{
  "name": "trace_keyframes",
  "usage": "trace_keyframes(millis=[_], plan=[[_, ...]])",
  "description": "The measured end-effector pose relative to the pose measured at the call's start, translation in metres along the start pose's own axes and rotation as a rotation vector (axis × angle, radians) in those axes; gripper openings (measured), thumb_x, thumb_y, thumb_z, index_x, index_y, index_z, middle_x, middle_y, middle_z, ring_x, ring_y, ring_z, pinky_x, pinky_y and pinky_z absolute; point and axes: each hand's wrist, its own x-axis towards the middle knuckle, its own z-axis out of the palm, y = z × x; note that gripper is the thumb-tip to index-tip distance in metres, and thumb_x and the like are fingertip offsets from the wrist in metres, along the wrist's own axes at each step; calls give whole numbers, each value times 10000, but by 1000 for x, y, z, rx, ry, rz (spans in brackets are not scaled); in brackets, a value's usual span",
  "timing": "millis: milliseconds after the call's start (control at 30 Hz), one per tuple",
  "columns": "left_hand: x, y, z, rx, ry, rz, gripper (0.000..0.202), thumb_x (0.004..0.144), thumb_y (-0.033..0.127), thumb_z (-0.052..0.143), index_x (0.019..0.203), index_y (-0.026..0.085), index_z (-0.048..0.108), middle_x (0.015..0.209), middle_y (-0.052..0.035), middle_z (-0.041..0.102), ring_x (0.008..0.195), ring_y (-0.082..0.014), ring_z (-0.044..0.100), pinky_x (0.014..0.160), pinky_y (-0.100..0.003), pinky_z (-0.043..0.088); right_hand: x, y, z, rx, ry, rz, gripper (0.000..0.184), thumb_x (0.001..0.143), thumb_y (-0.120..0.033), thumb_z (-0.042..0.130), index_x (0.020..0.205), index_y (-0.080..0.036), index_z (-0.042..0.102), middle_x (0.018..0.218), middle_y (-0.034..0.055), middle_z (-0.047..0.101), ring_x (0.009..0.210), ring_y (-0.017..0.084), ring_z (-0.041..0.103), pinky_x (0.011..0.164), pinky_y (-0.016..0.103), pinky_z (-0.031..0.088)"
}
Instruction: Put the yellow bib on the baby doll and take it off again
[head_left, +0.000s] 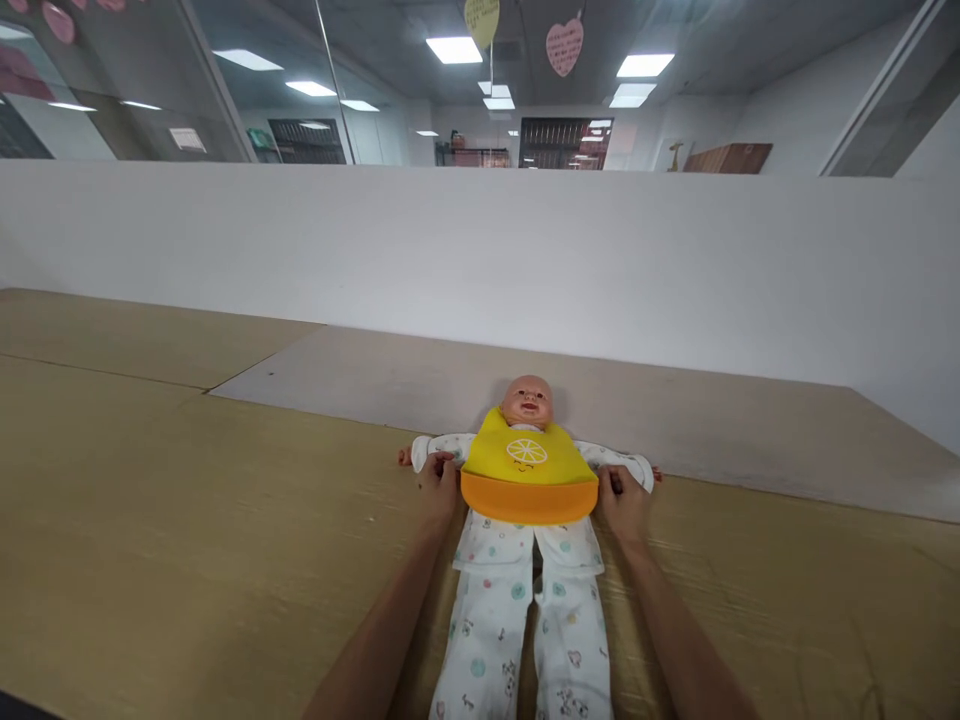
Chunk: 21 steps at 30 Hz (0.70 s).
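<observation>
The left hand (439, 487) and right hand (622, 503), spread apart, curl onto either side of the baby doll (491, 600) beside its yellow bib (527, 462), the doll lying lengthwise between them, head pointing away.

A low white partition wall (480, 250) beyond a tan corrugated tabletop (165, 500), with a pale grey board (337, 375) along the far edge. Overhead, glass panels (112, 110), square ceiling lights (454, 50), a hanging pink paper heart (564, 47); far off, dark grilled openings (564, 142).

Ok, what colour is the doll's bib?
The bib is yellow with an orange pocket, best in the head view.
</observation>
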Motion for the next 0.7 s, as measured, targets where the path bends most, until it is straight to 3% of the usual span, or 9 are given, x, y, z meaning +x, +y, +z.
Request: trace_keyframes(millis=[133, 433, 700], plan=[[-2, 4, 1, -47, 49, -40, 121, 787, 268, 451, 810, 206, 552, 702, -21, 570, 641, -165, 540, 593, -287, 443, -1, -1, -1, 56, -57, 34, 413, 842, -501, 454, 799, -138, 646, 763, 77, 681, 698, 165, 604, 674, 254, 409], [-2, 12, 0, -51, 30, -73, 141, 756, 271, 464, 795, 188, 570, 693, -25, 600, 637, -165, 559, 577, -278, 428, 3, -2, -4, 229, -73, 215, 405, 778, -524, 515, 695, -136, 590, 665, 23, 571, 650, 129, 477, 645, 246, 377], [-3, 10, 5, -66, 70, -60, 99, 737, 249, 479, 742, 203, 567, 699, -24, 605, 667, -176, 572, 625, -291, 459, 3, 3, -2, 258, -69, 207, 387, 778, -506, 530, 705, -132, 595, 691, 34, 585, 688, 138, 498, 683, 257, 388]])
